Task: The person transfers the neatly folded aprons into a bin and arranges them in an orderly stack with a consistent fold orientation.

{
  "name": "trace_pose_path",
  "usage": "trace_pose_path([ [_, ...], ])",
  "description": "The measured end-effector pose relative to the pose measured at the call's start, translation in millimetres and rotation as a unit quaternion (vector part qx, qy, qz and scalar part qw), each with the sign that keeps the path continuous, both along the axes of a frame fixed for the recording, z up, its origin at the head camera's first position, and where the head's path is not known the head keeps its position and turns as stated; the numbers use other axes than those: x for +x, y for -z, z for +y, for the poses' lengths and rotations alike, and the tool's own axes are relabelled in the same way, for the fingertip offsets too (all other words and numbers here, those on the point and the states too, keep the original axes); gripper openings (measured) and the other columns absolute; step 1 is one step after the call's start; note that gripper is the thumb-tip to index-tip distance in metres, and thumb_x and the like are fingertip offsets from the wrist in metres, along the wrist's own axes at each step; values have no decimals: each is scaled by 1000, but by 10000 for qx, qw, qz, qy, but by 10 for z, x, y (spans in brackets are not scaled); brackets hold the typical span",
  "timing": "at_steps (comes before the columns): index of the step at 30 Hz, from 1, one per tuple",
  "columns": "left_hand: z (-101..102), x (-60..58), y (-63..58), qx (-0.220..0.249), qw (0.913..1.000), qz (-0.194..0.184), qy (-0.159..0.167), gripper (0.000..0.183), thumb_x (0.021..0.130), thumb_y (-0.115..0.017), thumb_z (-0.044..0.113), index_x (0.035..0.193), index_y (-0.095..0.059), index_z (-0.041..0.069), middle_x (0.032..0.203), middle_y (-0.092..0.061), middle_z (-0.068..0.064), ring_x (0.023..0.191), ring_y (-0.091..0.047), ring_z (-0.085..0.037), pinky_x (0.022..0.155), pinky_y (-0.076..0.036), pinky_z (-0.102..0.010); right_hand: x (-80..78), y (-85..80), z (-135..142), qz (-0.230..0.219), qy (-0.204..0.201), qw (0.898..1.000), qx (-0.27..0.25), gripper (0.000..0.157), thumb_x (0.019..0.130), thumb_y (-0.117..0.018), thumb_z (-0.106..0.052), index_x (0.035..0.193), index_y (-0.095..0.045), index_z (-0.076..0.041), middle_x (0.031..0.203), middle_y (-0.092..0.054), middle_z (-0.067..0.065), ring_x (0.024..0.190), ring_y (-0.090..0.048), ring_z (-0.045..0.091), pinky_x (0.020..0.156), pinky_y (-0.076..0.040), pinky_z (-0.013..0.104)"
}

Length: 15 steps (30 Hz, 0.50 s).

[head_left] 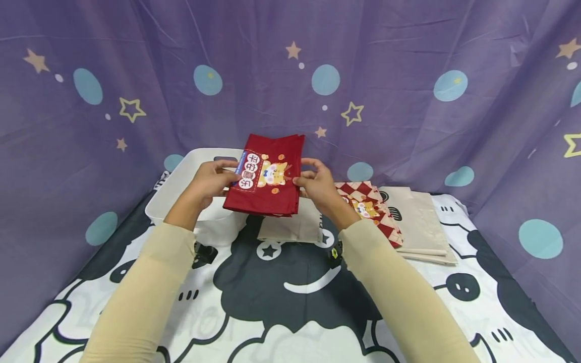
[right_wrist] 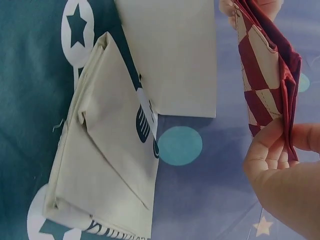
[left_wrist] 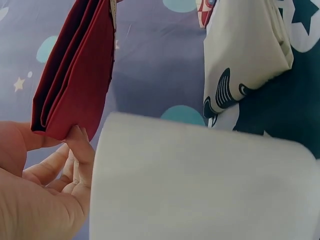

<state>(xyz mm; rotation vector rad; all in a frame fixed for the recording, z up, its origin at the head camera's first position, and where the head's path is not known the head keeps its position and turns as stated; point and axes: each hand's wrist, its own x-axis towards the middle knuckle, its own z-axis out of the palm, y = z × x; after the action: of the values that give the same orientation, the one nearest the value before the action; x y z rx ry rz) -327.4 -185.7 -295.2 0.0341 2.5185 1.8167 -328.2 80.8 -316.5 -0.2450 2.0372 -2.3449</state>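
Note:
A folded red cloth (head_left: 265, 196) with a cartoon cat and white round characters on its face is held up in front of me in the head view. My left hand (head_left: 211, 182) pinches its left edge between thumb and fingers. On the opposite edge, my right hand (head_left: 321, 186) pinches it the same way. Stacked folds of the red cloth (left_wrist: 82, 80) show edge-on in the left wrist view. A red-and-cream checkered side shows in the right wrist view. Below it on the table lies a folded beige cloth (head_left: 290, 229) with dark print.
A white plastic bin (head_left: 170, 196) stands at the left, close to my left hand. At the right lie a checkered red folded cloth (head_left: 383, 227) and folded beige cloths (head_left: 422, 227). A purple curtain (head_left: 272, 30) hangs behind the table.

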Motion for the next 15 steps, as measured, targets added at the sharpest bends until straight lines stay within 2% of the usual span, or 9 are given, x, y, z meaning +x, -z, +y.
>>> trace_pose_path([
  [15,-252,4,-24,-193,9998,-30,-96,52,100,-61,12,150,-49,3,127,-57,-20,96,-66,-21,74,-61,-30,-26,20,-291,60,-34,9997,-244,56,92,-59,16,143,-44,-3,97,-62,13,82,-65,19,64,-60,32],
])
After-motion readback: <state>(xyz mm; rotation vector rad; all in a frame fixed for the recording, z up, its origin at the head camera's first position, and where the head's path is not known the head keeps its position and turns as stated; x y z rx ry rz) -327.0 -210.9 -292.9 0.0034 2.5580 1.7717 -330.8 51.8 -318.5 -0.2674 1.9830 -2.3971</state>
